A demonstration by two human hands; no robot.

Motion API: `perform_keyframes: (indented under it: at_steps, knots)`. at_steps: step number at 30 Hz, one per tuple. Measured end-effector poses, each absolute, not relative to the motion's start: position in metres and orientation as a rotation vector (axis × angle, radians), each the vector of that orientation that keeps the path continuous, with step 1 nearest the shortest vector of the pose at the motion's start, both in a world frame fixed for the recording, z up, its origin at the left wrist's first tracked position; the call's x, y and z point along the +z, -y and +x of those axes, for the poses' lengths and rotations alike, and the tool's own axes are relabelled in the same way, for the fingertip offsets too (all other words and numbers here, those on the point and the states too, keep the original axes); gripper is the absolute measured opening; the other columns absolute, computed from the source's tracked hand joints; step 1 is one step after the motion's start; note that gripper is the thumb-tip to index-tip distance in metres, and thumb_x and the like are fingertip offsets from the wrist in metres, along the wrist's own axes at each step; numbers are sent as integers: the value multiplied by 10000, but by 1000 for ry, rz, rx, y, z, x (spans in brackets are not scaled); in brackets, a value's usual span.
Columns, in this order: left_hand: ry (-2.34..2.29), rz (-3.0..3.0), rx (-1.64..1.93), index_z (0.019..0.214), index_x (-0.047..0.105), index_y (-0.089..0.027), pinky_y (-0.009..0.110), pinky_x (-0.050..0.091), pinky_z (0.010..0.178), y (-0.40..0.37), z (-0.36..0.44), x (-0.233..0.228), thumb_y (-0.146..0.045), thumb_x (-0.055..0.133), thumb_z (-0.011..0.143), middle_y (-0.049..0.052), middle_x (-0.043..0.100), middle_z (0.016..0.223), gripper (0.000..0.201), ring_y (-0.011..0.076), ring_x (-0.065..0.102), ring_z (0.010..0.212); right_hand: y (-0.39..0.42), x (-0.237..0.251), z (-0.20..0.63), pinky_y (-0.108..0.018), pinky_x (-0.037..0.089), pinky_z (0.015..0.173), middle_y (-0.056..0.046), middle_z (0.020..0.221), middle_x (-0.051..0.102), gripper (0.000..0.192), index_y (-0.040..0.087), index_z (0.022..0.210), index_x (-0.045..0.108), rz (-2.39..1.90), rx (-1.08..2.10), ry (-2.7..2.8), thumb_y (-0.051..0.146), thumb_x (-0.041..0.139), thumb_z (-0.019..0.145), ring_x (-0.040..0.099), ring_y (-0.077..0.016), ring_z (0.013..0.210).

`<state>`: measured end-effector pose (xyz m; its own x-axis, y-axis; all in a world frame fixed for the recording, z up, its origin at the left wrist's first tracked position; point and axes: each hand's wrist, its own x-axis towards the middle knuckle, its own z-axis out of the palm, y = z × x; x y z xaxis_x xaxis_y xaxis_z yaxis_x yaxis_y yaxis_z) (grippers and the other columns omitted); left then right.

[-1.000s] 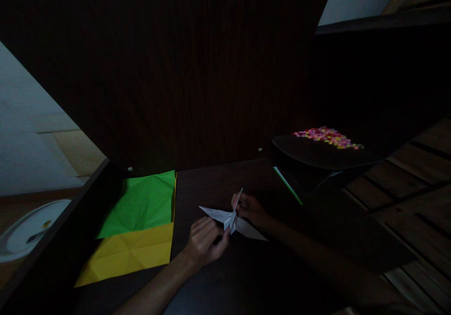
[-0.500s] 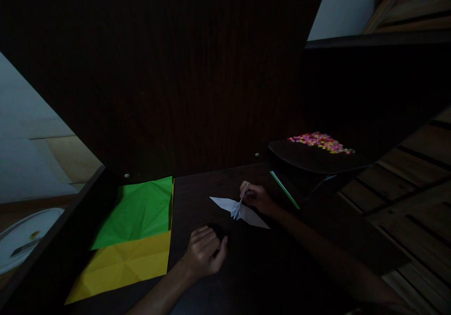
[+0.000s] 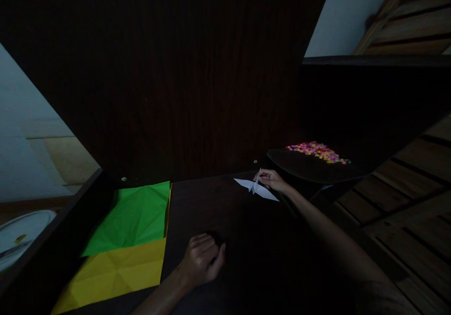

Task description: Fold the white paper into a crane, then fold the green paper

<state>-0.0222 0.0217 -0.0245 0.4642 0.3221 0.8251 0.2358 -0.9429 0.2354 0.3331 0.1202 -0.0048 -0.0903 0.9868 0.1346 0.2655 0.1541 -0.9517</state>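
My right hand point(image 3: 272, 180) pinches a white origami crane point(image 3: 263, 192) by its thin upright part. The crane's wings are spread, and it is at the back right of the dark tabletop point(image 3: 200, 207). Whether it touches the surface I cannot tell. My left hand point(image 3: 203, 258) rests on the tabletop closer to me, fingers curled into a loose fist with the thumb beside them. Nothing shows in it. Left of that hand lie a creased green paper sheet point(image 3: 136, 218) and, partly beneath it, a yellow paper sheet point(image 3: 121, 270).
A tall dark wooden panel point(image 3: 197, 94) rises behind the tabletop. On a rounded dark shelf point(image 3: 296, 165) at the right lies a pile of small pink, red and yellow pieces point(image 3: 319, 151). A raised dark edge point(image 3: 66, 230) borders the left side; a white round object point(image 3: 28, 230) stands beyond it.
My right hand has carried the crane to the right and farther back. The green-edged strip by the right arm is now mostly hidden. My left hand stays nearly where it was.
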Motion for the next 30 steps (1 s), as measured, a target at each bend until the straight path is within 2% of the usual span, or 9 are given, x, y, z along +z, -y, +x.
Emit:
perform_keyframes:
  at_steps: [10, 13, 16, 19, 21, 25, 28, 30]
  knots:
    - [-487, 2615, 1415, 547, 451, -181, 289, 241, 478, -22, -22, -24, -19, 557, 840, -42, 409, 474, 352, 100, 349, 441, -142, -14, 344, -202, 266, 364, -79, 806, 699, 466, 178, 747, 589, -1319, 986, 1472, 610, 737, 653, 452, -75, 442]
    - [-486, 2611, 1401, 547, 449, -180, 288, 242, 481, -22, -23, -24, -15, 552, 842, -41, 405, 474, 353, 99, 346, 442, -147, -16, 345, -210, 317, 383, -89, 846, 709, 455, 179, 773, 597, -1327, 977, 1467, 588, 750, 645, 518, -103, 488]
    - [-487, 2612, 1384, 548, 449, -179, 287, 246, 483, -23, -22, -24, -11, 556, 837, -40, 405, 480, 351, 99, 347, 447, -151, -17, 345, -254, 430, 466, -102, 902, 716, 437, 180, 812, 619, -1327, 949, 1482, 565, 747, 649, 601, -148, 582]
    - [-493, 2610, 1378, 551, 452, -178, 284, 253, 484, -23, -22, -25, -6, 552, 835, -38, 412, 488, 347, 99, 355, 451, -153, -16, 345, -324, 523, 636, -108, 940, 720, 397, 181, 850, 640, -1332, 897, 1516, 516, 735, 660, 669, -210, 760]
    - [-502, 2612, 1378, 554, 455, -178, 281, 261, 487, -23, -22, -25, -12, 550, 839, -36, 418, 491, 344, 99, 364, 455, -153, -15, 345, -355, 535, 724, -108, 968, 721, 376, 182, 901, 651, -1353, 855, 1542, 471, 716, 669, 679, -235, 857]
    - [-510, 2614, 1372, 552, 450, -180, 281, 261, 487, -23, -22, -27, -18, 554, 837, -39, 408, 487, 344, 100, 359, 452, -149, -9, 349, -376, 535, 743, -102, 1016, 724, 355, 181, 1015, 652, -1469, 754, 1614, 347, 633, 702, 681, -244, 870]
    - [-505, 2608, 1364, 556, 451, -181, 282, 257, 485, -23, -22, -27, -17, 560, 835, -40, 409, 487, 341, 100, 357, 451, -138, -1, 353, -399, 514, 814, -92, 1027, 725, 326, 187, 1028, 663, -1596, 632, 1689, 277, 564, 731, 665, -259, 940]
    - [-505, 2603, 1362, 559, 454, -181, 280, 262, 486, -23, -22, -27, -17, 565, 833, -40, 413, 490, 338, 100, 362, 454, -129, 4, 352, -416, 493, 860, -93, 1037, 721, 309, 191, 1012, 681, -1684, 540, 1755, 284, 579, 736, 651, -280, 976]
